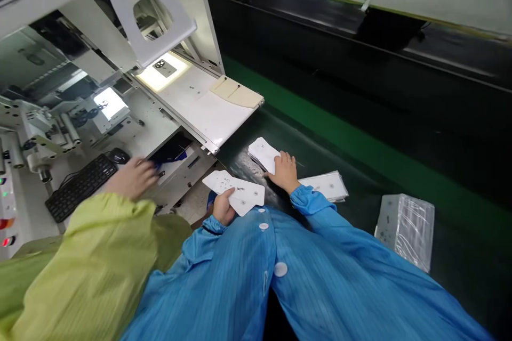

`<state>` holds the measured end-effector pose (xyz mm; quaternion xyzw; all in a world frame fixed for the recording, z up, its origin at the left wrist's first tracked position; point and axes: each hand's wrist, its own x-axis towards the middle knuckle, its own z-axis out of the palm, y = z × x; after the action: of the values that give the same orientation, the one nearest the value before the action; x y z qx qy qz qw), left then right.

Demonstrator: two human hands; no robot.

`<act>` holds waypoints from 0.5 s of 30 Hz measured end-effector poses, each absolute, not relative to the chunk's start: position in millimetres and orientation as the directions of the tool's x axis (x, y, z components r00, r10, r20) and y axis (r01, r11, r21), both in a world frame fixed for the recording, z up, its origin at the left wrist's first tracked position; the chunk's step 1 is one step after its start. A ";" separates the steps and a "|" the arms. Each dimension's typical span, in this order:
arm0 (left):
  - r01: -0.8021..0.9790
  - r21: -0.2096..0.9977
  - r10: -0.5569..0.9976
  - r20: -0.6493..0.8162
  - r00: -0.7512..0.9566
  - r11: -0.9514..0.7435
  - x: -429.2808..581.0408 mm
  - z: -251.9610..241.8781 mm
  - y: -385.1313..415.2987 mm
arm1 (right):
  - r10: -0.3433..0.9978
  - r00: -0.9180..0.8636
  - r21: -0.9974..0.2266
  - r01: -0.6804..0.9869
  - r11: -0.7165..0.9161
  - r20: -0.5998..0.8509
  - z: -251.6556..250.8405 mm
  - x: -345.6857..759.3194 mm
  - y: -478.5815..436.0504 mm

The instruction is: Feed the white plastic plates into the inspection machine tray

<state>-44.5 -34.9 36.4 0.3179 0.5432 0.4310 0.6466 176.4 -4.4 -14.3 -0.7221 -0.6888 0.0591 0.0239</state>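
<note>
My left hand (pixel 224 208) is closed on a few white sheets (pixel 240 192) with rounded corners and small dark marks or holes. They are fanned slightly apart in front of my body. To the right, my right hand (pixel 285 171) grips the near right end of a stack of similar white sheets (pixel 264 153) on the dark green surface. Its thumb lies along the near side and its fingers over the top. Beside my right sleeve lies another pile of white sheets (pixel 328 186), partly covered by the sleeve.
A plastic-wrapped block of sheets (pixel 408 232) sits at the right. At the left, a co-worker's blurred hand (pixel 134 178) in a yellow-green sleeve is near a keyboard (pixel 82 186) and mouse (pixel 119 155). Beyond stands a machine with a lit panel (pixel 164 70) and a white shelf (pixel 208 112).
</note>
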 end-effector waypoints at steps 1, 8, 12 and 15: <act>-0.259 0.847 0.877 -0.481 0.000 0.464 -38.0 24.4 -48.6 | 0.998 0.029 -0.110 0.993 -0.035 -0.053 -15.0 178.0 -1.2; -0.710 0.541 0.717 -0.693 -0.074 0.449 -31.5 5.9 -45.9 | 1.000 -0.013 -0.137 0.991 0.012 -0.003 1.0 180.7 2.4; -0.781 0.507 0.761 -0.646 -0.064 0.365 -34.9 16.7 -38.7 | 0.949 -0.296 -0.417 0.853 0.315 0.112 28.0 160.9 -11.2; -0.786 0.514 0.813 -0.582 -0.026 0.343 -33.9 23.1 -32.0 | 0.869 -0.491 -0.507 0.735 0.450 0.060 44.9 143.1 -20.7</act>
<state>-33.9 -32.0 23.1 0.0155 0.4296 0.5729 0.6978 143.1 -20.7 44.9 -0.4794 -0.8367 0.2126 0.1578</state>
